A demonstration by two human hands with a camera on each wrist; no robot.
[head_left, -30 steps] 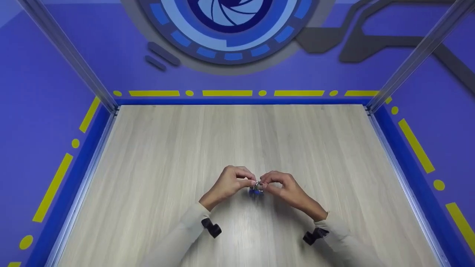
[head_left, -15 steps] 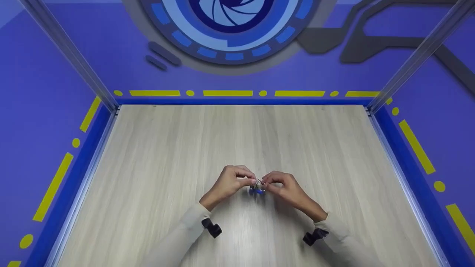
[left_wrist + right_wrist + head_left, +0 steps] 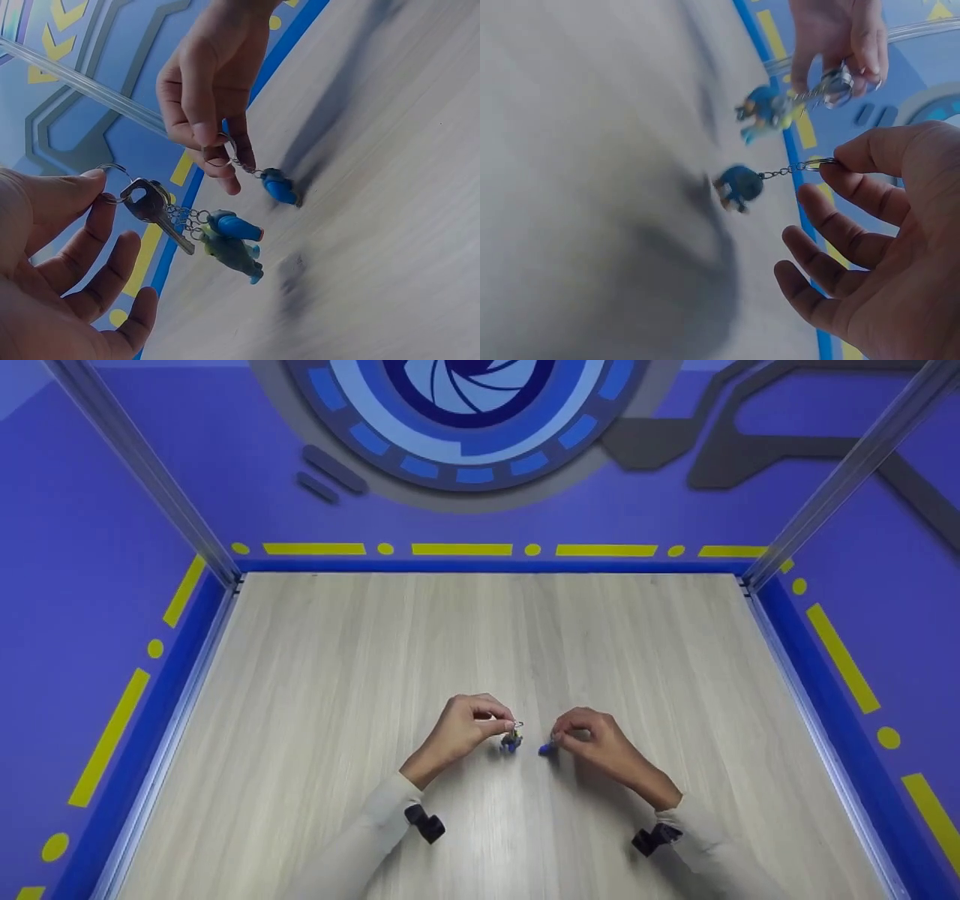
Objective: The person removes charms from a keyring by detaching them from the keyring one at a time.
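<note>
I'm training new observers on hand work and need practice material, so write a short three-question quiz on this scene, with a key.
1. Multiple choice: How does the person's right hand hold the thin round metal ring?
a) in a closed fist
b) between thumb and index finger
c) flat on the open palm

2. Short answer: From which hand does the grey metal key hang?

3. True or false: A short metal chain links one small blue figurine to the ring in the right hand.

Key:
1. b
2. The left hand
3. True
</note>
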